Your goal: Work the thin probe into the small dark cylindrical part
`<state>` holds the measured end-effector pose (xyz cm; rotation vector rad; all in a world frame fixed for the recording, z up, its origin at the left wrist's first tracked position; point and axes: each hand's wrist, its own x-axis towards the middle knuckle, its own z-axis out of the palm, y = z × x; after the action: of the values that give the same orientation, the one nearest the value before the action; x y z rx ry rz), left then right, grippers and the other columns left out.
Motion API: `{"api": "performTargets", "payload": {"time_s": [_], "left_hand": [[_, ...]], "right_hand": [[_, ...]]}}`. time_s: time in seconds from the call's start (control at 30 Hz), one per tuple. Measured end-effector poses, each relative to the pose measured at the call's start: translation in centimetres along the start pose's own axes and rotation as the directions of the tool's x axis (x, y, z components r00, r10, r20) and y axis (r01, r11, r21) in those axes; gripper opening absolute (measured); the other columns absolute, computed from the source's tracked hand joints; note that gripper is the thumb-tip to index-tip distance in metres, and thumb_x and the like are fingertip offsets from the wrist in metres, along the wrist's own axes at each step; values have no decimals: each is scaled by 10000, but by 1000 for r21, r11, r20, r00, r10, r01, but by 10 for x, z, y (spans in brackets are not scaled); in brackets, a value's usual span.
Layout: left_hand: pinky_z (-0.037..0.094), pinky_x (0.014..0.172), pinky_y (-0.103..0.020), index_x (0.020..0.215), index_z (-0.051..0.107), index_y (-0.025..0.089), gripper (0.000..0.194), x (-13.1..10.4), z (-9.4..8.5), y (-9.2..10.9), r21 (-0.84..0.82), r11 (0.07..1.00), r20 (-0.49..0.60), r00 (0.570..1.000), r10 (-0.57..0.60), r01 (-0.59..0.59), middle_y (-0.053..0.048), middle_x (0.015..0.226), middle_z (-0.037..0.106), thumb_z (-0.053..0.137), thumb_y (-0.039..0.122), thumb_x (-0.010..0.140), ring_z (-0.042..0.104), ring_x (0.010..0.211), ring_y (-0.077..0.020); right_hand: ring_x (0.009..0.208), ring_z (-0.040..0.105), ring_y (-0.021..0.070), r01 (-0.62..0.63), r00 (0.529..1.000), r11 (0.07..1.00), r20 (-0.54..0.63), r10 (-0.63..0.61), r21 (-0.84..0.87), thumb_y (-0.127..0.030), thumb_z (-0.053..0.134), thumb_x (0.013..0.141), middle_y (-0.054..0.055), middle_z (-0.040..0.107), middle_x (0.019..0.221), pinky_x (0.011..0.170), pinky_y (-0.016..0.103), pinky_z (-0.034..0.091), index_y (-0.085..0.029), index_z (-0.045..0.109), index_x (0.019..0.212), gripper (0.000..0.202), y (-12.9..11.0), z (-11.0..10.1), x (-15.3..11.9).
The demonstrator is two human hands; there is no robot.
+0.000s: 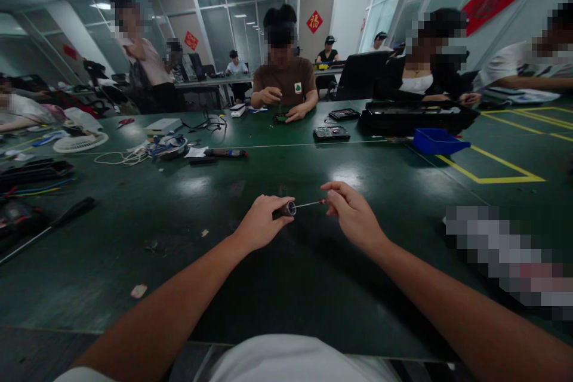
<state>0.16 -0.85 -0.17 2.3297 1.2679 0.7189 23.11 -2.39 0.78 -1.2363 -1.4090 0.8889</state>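
Note:
My left hand (261, 221) grips a dark cylindrical part (283, 210), its open, silvery-rimmed end facing right. The rest of the cylinder is covered by my fingers and palm. In my right hand (353, 215) is a thin screwdriver (308, 205), pinched at its small reddish handle. Its slim metal shaft points left, and the tip meets the cylinder's open end; whether it touches anything inside cannot be seen. Both hands are held above the green table (250, 298), near its middle.
Ahead lie a pen-like dark tool (226, 153), a bundle of cables (165, 146), a dark rectangular device (331, 133) and a blue tray (439, 141). A long black-handled rod (67, 218) is at left, a blurred-out object (505, 256) at right. Across the table a person (284, 80) handles a green board.

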Motion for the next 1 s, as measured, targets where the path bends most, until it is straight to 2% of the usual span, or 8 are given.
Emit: {"api": "performTargets", "payload": {"time_s": [0.1,0.2,0.37,0.47,0.57,0.67,0.8,1.0], "left_hand": [[423,1012,-434,1317,639,262,425,0,0,-1,-3,1000,-4,1000,-5,5,-45,1102,710,694,248,896,604,1043,-237],[428,1007,-439,1317,640,260,426,0,-2,0,-6,1000,-9,1000,-24,24,-48,1107,709,691,251,895,606,1037,-241],[430,997,-427,1310,646,260,424,0,-2,3,-12,1000,-2,1000,-10,10,-44,1097,711,693,236,889,605,1034,-240],[438,975,-411,1304,647,259,421,0,-1,3,-12,1000,-2,1000,-1,1,-40,1094,712,696,232,887,603,1031,-235],[434,983,-416,1301,648,256,417,0,0,1,-9,1000,-11,1000,-3,3,-42,1117,712,696,230,887,602,1045,-234],[436,984,-422,1298,650,257,411,1,0,0,-5,1000,-14,1000,-10,10,-48,1118,712,691,237,889,603,1037,-236],[438,980,-423,1311,643,267,418,0,-1,0,-16,1000,-8,1000,-9,9,-45,1112,710,686,254,895,598,1028,-235],[451,940,-402,1330,630,267,440,-1,0,2,1,1000,-29,999,-29,29,-41,1074,703,694,276,895,591,1012,-239]], "right_hand": [[610,561,164,-8,1000,1000,23,8,1,-448,505,913,-21,570,651,596,312,476,-217,639,948,269,0,1,0],[525,516,153,-48,998,997,40,50,-66,-527,454,939,-32,503,577,523,304,453,-214,655,852,381,0,1,1],[570,548,152,-57,998,998,-10,58,39,-469,574,872,-32,575,672,580,319,494,-216,603,978,276,1,2,3],[633,570,151,-46,999,990,-18,49,136,-398,616,814,-20,617,748,624,313,498,-225,577,974,239,0,2,2],[581,534,152,-67,997,990,44,62,120,-436,563,859,-37,553,628,586,308,469,-224,598,890,217,0,2,2],[563,517,154,-54,998,996,40,51,70,-499,543,893,-42,513,587,582,316,474,-215,634,873,299,1,1,2],[629,575,157,-64,998,980,-13,68,186,-458,653,825,-18,608,699,646,327,504,-223,620,923,257,2,2,3],[751,635,176,-141,988,898,3,154,417,-464,729,786,25,663,826,781,380,553,-219,671,899,277,6,5,4]]}}
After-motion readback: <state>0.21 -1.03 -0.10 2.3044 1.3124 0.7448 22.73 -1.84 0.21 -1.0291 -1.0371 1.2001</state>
